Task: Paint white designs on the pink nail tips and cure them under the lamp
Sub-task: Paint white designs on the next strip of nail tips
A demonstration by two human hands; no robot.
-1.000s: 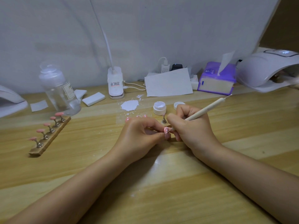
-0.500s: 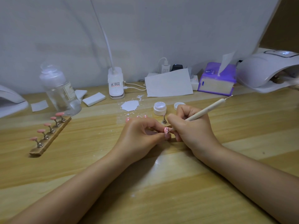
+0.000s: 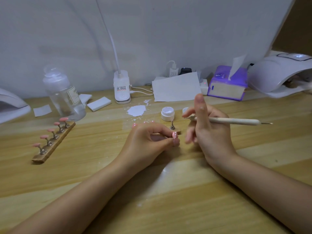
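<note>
My left hand (image 3: 148, 141) pinches a pink nail tip (image 3: 175, 135) that carries small white dots. My right hand (image 3: 209, 130) holds a cream dotting pen (image 3: 233, 121) lying level, its metal tip pointing left near an open white gel pot (image 3: 167, 113). The thumb of that hand sticks up. A wooden holder strip (image 3: 54, 142) at the left carries several plain pink nail tips on metal stands. Another stand (image 3: 172, 126) sits behind my left hand, mostly hidden. The white curing lamp (image 3: 276, 76) stands at the far right.
A clear bottle (image 3: 65, 95), white sponge blocks (image 3: 99, 103), a paper scrap (image 3: 42, 110) and a second lamp (image 3: 11, 105) are at the left. A desk-lamp base (image 3: 121, 88), white paper (image 3: 176, 89), purple tissue box (image 3: 227, 83) and spilled white patch (image 3: 136, 110) lie at the back.
My right hand has lifted away from the nail tip to the right and turned the pen level, tip toward the gel pot. My left hand keeps pinching the tip.
</note>
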